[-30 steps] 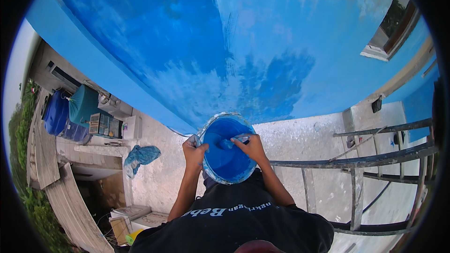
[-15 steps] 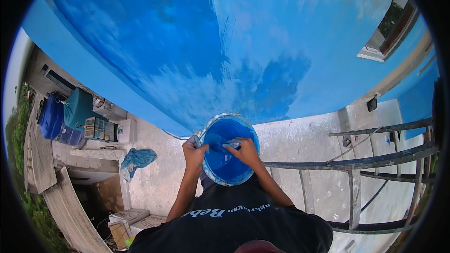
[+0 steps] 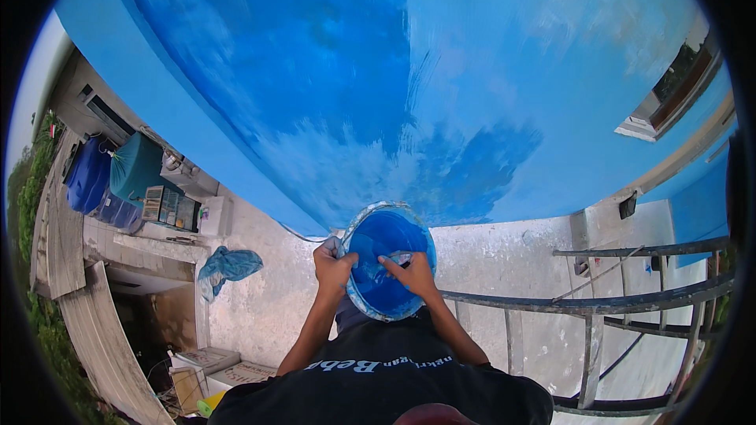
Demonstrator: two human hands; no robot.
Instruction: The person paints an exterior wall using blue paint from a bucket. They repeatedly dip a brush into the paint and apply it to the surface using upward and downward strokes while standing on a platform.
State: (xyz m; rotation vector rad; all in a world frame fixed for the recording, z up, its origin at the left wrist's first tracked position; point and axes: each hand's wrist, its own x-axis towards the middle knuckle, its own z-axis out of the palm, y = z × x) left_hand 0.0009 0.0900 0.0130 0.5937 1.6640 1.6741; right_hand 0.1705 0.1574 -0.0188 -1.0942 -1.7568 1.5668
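A paint bucket [image 3: 353, 291] with a splattered white rim is tilted in front of me, its inside coated blue and holding blue paint [image 3: 382, 267]. My left hand [image 3: 334, 266] is closed on the bucket's left rim, thumb over the inner side. Inside the opening, my right hand [image 3: 415, 274] has its fingers closed around a small pale, blue-smeared tool; its working end is hidden, so I cannot tell its kind. Beyond the bucket rises the wall [image 3: 488, 55], light blue with darker blue patches and streaky brush edges.
A metal ladder or scaffold frame [image 3: 594, 304] lies to the right. On the pale concrete floor [image 3: 268, 291] rests a crumpled blue plastic sheet [image 3: 228, 269]. Farther left are a teal tank [image 3: 140, 169], a cage [image 3: 161, 205] and boxes [image 3: 206, 364]. A window [image 3: 669, 98] opens in the wall at upper right.
The view has shifted, so the wall and bucket appear a little lower and to the right. My right hand has moved slightly lower within the bucket opening; the left hand keeps its hold on the rim.
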